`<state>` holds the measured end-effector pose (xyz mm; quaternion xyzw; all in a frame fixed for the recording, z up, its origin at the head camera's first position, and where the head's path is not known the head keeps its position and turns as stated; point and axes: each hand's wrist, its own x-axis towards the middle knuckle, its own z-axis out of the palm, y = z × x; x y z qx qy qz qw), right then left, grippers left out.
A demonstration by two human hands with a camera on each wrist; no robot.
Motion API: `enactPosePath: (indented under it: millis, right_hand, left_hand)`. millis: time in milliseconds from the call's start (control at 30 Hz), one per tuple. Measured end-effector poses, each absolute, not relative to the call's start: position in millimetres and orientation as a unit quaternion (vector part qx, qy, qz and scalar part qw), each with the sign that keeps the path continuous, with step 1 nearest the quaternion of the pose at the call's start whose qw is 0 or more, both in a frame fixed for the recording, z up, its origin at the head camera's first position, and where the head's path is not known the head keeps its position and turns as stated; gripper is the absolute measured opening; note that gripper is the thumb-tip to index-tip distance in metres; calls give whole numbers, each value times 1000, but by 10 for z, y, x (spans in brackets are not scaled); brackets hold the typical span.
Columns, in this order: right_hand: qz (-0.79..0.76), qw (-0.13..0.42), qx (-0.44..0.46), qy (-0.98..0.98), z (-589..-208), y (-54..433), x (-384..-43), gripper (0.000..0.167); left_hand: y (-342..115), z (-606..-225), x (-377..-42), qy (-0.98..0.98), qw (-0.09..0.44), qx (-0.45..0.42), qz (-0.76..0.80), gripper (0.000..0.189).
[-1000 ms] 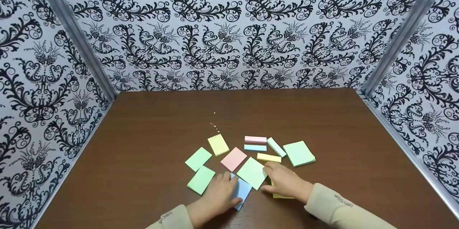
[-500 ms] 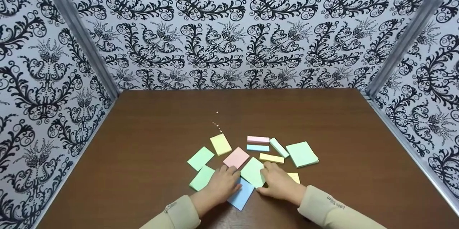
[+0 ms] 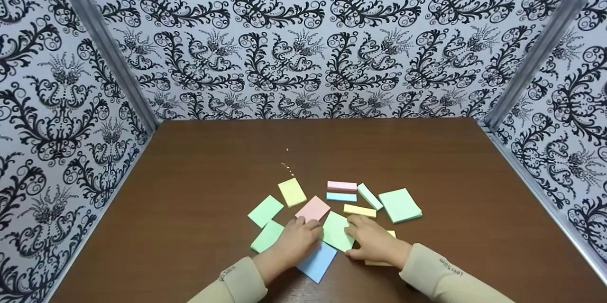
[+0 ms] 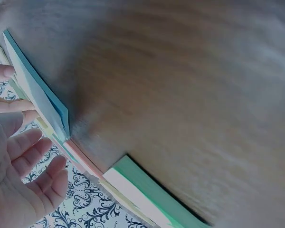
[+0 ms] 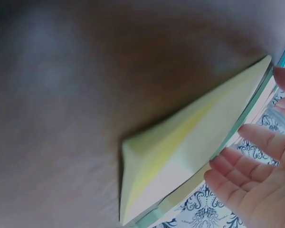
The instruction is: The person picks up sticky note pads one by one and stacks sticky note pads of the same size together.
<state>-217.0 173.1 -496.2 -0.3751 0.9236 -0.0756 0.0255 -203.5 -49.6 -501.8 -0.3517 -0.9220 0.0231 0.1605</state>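
A light green sticky-note pad (image 3: 337, 233) lies flat between the two hands. My right hand (image 3: 377, 243) holds its right corner, with the fingers on one edge and the thumb near the front corner. Fingertips of my left hand (image 3: 296, 243) touch its left side, fingers loosely spread in the left wrist view. In front of it lies a blue sticky-note pad (image 3: 317, 265), partly under the left hand. A pink pad (image 3: 314, 209) sits just behind the left fingertips. A yellow pad (image 5: 171, 156) lies beneath the right hand, mostly covered in the head view.
Two green pads (image 3: 265, 211) and a small yellow pad (image 3: 292, 192) lie to the left. Narrow pink (image 3: 342, 185), blue (image 3: 341, 196), mint (image 3: 370, 196) and yellow (image 3: 359, 211) strips are behind. A larger mint pad (image 3: 400, 205) lies right. Patterned walls surround the brown table (image 3: 213, 160).
The left hand has moved off the blue pad to the light green one. The light green pad has turned slightly and shifted a little right; the right hand has stayed at its corner.
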Motion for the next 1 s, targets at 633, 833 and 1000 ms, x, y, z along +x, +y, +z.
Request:
enactPosePath:
  millis: [633,833,1000]
  right_hand:
    - [-58,37,-442,894,-4920,1861,-2298,46]
    - [-62,53,-447,891,-4928,1900,-2331,49]
    - [-61,50,-467,881,-4919,1930,-2353,50]
  left_hand:
    - [-398,-4953,-2120,-939,121,-322,10,34]
    - [-367,-4980,-2124,-944,96,-315,16,40]
    - [-326,-4993,-2126,-948,87,-305,13,34]
